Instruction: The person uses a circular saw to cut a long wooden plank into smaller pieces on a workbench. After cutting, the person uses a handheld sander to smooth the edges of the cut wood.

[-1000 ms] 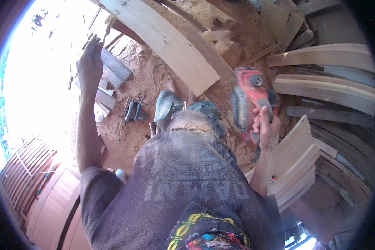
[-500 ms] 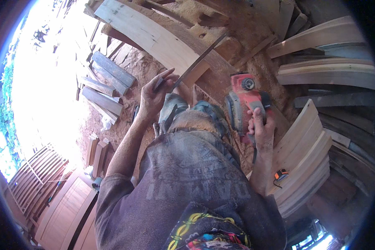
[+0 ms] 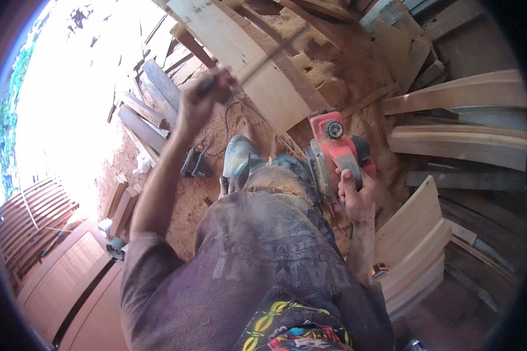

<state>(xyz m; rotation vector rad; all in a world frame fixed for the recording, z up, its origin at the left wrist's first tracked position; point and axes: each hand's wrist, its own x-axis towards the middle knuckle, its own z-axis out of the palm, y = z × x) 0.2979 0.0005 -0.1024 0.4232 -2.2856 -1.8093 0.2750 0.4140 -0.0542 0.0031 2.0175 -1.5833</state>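
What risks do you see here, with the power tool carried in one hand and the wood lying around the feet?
1. The right hand alone carries the red power planer close to the leg; a slip might drop it onto the foot.
2. Loose planks and sawdust cover the ground around the feet, so tripping seems possible.
3. The left hand is raised and blurred, gripping something small I cannot identify; it looks occupied, so it may be slow to steady the tool.
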